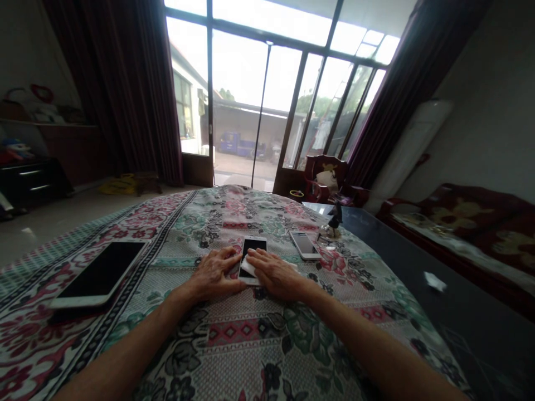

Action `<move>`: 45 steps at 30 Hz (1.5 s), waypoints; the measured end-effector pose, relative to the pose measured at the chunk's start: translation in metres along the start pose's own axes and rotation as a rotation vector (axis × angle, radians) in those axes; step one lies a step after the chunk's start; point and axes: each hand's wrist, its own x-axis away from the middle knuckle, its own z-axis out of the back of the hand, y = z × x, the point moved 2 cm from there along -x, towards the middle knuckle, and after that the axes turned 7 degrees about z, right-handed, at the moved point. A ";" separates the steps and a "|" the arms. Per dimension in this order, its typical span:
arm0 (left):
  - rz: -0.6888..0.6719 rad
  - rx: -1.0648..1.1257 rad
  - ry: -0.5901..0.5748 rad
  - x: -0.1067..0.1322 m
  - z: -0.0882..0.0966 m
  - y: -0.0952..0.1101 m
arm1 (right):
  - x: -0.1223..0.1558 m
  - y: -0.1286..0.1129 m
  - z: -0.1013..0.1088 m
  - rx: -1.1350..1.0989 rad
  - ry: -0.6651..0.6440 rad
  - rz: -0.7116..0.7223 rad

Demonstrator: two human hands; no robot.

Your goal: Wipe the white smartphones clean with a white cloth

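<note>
A white-framed smartphone (pixel 256 244) with a dark screen lies flat on the flowered tablecloth in the middle of the head view. My left hand (pixel 215 273) grips its left side, thumb by the lower edge and fingers along the left edge. Across the screen, my right hand (pixel 273 273) presses a folded white tissue (pixel 247 266), its fingers lying over the tissue. Part of the tissue also shows past the back of that hand. The lower part of the screen is hidden by my right hand and the tissue.
A second white phone (pixel 306 245) lies to the right, close to a clear bottle with a black top (pixel 335 220). A white tablet (pixel 102 273) rests at the left. On the dark table (pixel 468 312) to the right is a crumpled white tissue (pixel 434 281).
</note>
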 end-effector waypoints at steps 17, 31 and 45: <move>0.006 0.010 -0.006 0.000 0.001 0.000 | -0.041 0.023 -0.005 0.085 0.001 -0.039; -0.005 0.003 0.025 0.000 -0.004 -0.005 | -0.006 -0.005 -0.001 -0.087 -0.048 0.053; -0.028 0.036 0.013 0.000 0.003 -0.002 | -0.054 0.054 -0.003 0.077 0.081 -0.158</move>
